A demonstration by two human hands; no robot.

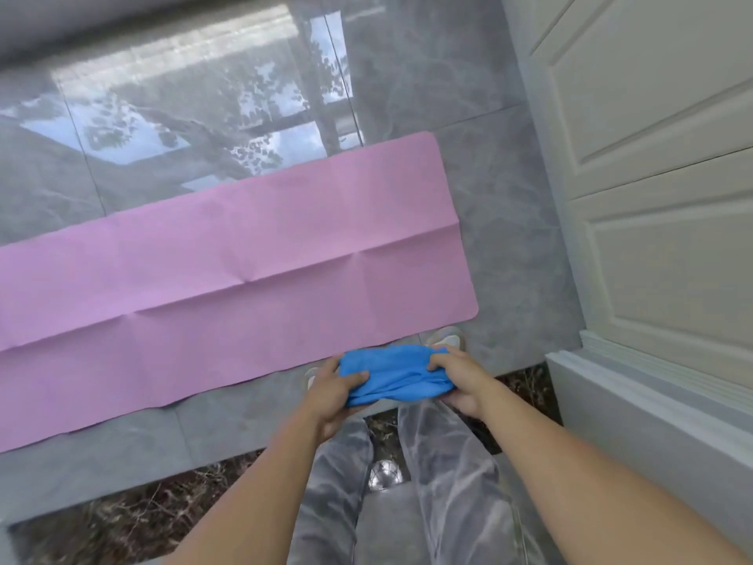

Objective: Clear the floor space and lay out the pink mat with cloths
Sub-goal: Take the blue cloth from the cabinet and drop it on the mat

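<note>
The pink mat (228, 275) lies flat and unrolled on the glossy grey floor, creased along its length and running off the left edge of the view. A bunched blue cloth (397, 375) hangs just above the mat's near right corner. My left hand (332, 391) grips its left end and my right hand (458, 381) grips its right end. Nothing rests on the mat itself.
A white panelled door (652, 165) and its stepped base (635, 385) rise on the right. The grey tiled floor (501, 222) shows window reflections at the back. A dark marbled strip (122, 511) crosses the floor near my grey-trousered legs (444, 483) and shoes.
</note>
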